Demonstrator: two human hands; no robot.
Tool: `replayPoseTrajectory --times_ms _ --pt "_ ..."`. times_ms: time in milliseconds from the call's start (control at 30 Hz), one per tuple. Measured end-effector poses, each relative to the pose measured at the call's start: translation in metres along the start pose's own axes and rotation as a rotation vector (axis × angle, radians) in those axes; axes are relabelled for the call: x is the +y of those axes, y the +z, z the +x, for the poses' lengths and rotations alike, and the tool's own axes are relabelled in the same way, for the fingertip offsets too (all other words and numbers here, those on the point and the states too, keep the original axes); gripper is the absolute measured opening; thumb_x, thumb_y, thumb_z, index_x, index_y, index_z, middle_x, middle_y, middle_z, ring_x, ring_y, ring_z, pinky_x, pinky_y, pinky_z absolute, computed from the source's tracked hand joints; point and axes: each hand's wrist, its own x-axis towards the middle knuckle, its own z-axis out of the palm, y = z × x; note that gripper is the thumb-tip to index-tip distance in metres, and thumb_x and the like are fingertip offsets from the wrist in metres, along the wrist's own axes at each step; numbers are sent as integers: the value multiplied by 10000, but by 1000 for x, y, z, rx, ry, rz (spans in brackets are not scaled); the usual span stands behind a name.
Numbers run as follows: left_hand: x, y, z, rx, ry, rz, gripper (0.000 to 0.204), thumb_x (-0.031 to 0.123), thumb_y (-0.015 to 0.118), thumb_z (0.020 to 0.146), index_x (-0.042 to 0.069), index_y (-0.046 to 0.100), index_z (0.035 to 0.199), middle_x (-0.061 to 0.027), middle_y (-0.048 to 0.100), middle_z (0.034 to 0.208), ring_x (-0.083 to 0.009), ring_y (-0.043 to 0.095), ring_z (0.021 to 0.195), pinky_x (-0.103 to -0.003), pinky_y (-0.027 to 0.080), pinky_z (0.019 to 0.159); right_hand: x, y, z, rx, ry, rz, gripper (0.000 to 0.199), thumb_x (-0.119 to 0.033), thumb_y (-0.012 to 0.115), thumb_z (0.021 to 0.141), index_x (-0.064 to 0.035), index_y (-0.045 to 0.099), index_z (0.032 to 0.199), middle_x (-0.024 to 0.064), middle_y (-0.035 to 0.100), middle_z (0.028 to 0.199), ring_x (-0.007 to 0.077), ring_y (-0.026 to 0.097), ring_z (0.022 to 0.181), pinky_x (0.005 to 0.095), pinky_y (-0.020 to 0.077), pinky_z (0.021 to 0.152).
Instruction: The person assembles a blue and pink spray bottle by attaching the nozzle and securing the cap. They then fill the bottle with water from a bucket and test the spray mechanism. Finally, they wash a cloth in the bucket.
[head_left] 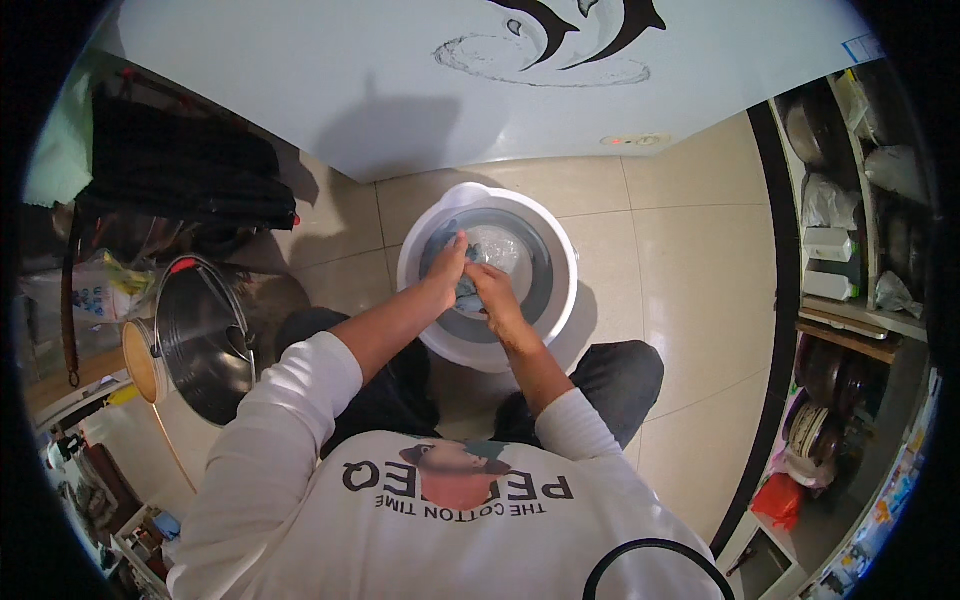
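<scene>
A round white basin (562, 318) stands on the floor between my knees, holding water. In it lies a wet blue-grey cloth (470, 300), partly hidden under my hands. My left hand (447, 268) is over the left half of the basin, its fingers closed round part of the cloth. Close against it, my right hand (490, 290) grips the cloth too, near the middle of the basin. The undersides of both hands are out of sight. Both forearms reach in from below, their white sleeves pushed up.
A white chest-type appliance (380, 120) with dolphin pictures rises just beyond the basin. At the left stand a dark metal bucket (205, 345) and a light round container (140, 360). Shelves (850, 345) with pans and bags line the right. Pale floor tiles (705, 290) lie between.
</scene>
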Motion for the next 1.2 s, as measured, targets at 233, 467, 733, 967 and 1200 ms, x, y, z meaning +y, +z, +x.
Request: replayPoseTrajectory --times_ms 233,467,733,967,1200 --pt "8 11 -22 -92 -202 -48 587 588 440 860 45 552 1052 -104 528 1117 -230 477 1062 -416 394 880 -8 22 -27 216 -197 251 284 -289 597 851 -34 641 734 -41 498 652 56 427 624 243 339 523" --pt "-29 -3 -5 88 34 59 493 531 368 912 97 547 1064 -76 556 1078 -198 522 957 -371 408 823 5 29 -4 398 -341 -211 355 -324 546 852 -15 654 715 110 551 544 178 473 494 339 404 515" --pt "-26 15 -19 148 -72 201 521 536 408 898 110 485 1187 -56 539 1125 -183 505 999 -367 385 838 7 -6 62 548 -146 -802 329 -336 516 837 -59 687 791 182 654 813 346 637 796 413 487 689" --pt "19 22 -38 63 -27 203 748 635 476 804 190 294 1377 -57 255 1409 -253 257 1237 -491 246 939 62 -41 107 398 3 -1154 391 -359 489 841 -49 630 1033 177 604 1098 332 604 972 421 446 860" --pt "37 35 -58 155 34 187 593 464 406 915 32 371 1319 -129 388 1332 -232 362 1205 -360 290 988 66 -26 111 -249 146 -927 347 -242 563 820 -17 587 1083 127 638 932 217 620 828 337 475 703"
